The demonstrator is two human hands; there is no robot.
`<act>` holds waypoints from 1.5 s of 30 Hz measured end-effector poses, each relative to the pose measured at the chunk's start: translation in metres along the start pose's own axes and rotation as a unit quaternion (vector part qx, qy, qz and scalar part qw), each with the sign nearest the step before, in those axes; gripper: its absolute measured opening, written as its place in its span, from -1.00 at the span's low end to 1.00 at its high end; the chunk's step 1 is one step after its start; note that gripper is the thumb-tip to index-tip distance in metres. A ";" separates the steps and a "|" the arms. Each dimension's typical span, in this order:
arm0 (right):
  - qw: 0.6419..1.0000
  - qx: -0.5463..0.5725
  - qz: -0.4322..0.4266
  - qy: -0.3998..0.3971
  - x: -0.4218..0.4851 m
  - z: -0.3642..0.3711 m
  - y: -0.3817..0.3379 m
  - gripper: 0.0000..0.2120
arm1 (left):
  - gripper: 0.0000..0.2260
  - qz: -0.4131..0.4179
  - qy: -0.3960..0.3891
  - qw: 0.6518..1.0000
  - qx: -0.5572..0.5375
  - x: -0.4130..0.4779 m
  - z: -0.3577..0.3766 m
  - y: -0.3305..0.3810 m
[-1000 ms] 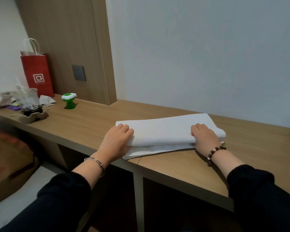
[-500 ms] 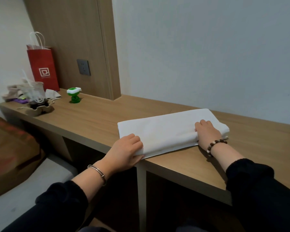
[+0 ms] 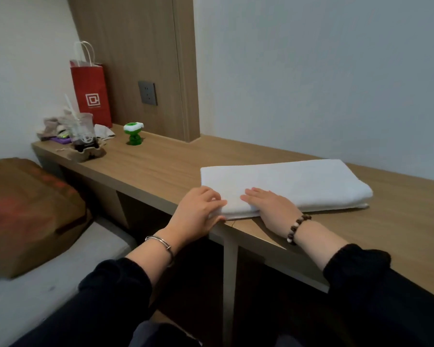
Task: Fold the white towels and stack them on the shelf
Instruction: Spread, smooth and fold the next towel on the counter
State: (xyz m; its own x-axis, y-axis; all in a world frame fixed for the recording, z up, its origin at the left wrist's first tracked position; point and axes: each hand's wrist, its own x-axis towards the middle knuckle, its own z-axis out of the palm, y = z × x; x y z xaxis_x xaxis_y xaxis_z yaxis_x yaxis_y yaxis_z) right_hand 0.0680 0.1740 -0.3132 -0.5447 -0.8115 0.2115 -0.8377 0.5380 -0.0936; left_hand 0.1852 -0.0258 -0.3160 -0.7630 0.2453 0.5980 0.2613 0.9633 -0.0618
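Head view: the white towel (image 3: 286, 184), folded into a long flat band, lies on the wooden shelf (image 3: 166, 164) close to its front edge. The left hand (image 3: 198, 211) curls its fingers over the towel's near-left corner with the thumb at the edge below, pinching the layers. The right hand (image 3: 271, 204) lies flat just beside it, fingers straight, pressing the cloth down. For a clean fold, I judge the left hand should lift all layers together and carry that end rightward while the flat palm holds the crease line and keeps the edges matched. Farther left on the shelf stand a green toy (image 3: 133, 134), a plastic cup (image 3: 82, 128) and a red paper bag (image 3: 90, 93). A wall socket (image 3: 147, 92) sits in the wood panel behind them.
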 end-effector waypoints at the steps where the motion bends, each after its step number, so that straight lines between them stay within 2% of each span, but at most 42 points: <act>1: 1.000 -0.002 0.010 0.001 0.005 0.000 -0.002 -0.45 | -0.69 -0.057 0.004 0.998 -0.003 0.002 0.001 -0.003; 4: 0.999 -0.006 0.054 0.007 0.016 -0.001 -0.006 -0.47 | -0.53 -0.256 0.008 0.960 -0.112 -0.001 0.007 -0.007; 6: 0.998 -0.028 0.063 0.015 0.020 -0.003 -0.009 -0.55 | -0.43 -0.348 0.010 0.901 -0.260 -0.003 0.011 -0.005; 8: 0.996 -0.072 0.042 0.022 0.023 -0.006 -0.013 -0.64 | -0.40 -0.374 0.013 0.863 -0.339 -0.004 0.015 -0.004; 12: 0.996 -0.086 0.008 0.007 0.029 -0.013 -0.008 -0.58 | -0.45 -0.388 0.015 0.853 -0.349 -0.009 0.021 -0.011; 15: 0.998 -0.059 -0.011 0.031 0.029 -0.022 0.005 -0.54 | -0.52 -0.384 -0.001 0.865 -0.322 -0.008 0.022 -0.013; 20: 0.994 -0.094 -0.058 0.001 0.019 -0.016 0.008 -0.54 | -0.57 -0.356 0.011 0.891 -0.280 -0.009 0.020 -0.016; 24: 0.980 -0.088 -0.139 0.111 0.014 -0.022 0.009 -0.59 | -0.63 -0.341 0.027 0.905 -0.253 -0.007 0.019 -0.014; 26: 0.973 -0.101 -0.157 0.135 0.012 -0.021 0.011 -0.58 | -0.63 -0.340 0.026 0.905 -0.253 -0.007 0.020 -0.014; 31: 0.972 -0.100 -0.153 0.146 0.011 -0.012 0.007 -0.58 | -0.48 -0.370 0.024 0.879 -0.300 -0.008 0.022 -0.013; 35: 0.971 -0.102 -0.153 0.151 0.013 -0.011 0.007 -0.60 | -0.39 -0.366 0.015 0.884 -0.290 -0.009 0.023 -0.014; 40: 0.974 -0.117 -0.145 0.132 0.016 -0.011 0.005 -0.62 | -0.39 -0.340 0.007 0.894 -0.292 -0.009 0.022 -0.015; 43: 0.981 -0.104 -0.123 0.104 0.018 -0.006 0.007 -0.63 | -0.49 -0.316 0.001 0.915 -0.251 -0.010 0.022 -0.016; 45: 0.986 -0.112 -0.100 0.066 0.019 -0.002 0.011 -0.59 | -0.57 -0.241 0.019 0.957 -0.160 -0.008 0.018 -0.016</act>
State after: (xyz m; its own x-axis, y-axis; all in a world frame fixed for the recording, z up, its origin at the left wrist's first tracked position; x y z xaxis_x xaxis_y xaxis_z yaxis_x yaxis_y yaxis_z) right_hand 0.0485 0.1649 -0.3080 -0.3472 -0.8777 0.3302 -0.8905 0.4190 0.1774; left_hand 0.1762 -0.0407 -0.3344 -0.8203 -0.2289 0.5241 0.0564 0.8796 0.4723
